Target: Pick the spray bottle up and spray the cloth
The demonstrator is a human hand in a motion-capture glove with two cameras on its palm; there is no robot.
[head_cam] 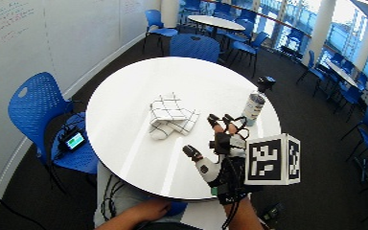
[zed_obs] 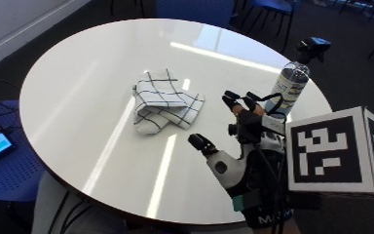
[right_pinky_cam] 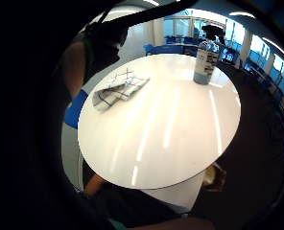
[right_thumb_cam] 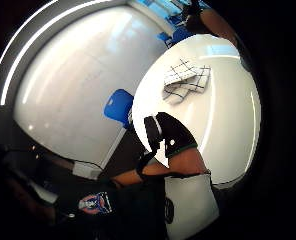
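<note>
Right hand (zed_obs: pixel 242 141) hovered over the desk (zed_obs: pixel 96 73), fingers (zed_obs: pixel 235 101) spread, holding nothing. Bottle (zed_obs: pixel 290 80) stood upright near desk edge, just beyond fingers; cloth (zed_obs: pixel 164 102) lay mid-desk. Risk, imo — a clumsy reach could knock the tall bottle over or off the edge.

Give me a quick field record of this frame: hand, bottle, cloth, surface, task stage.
hand: gloved right hand above the table's near edge, fingers spread, holding nothing
bottle: spray bottle upright near the table's right edge, black trigger head on, just beyond the fingertips, untouched
cloth: white checked cloth folded, mid-table, left of the hand
surface: round white table
stage: bottle not yet picked up
</note>
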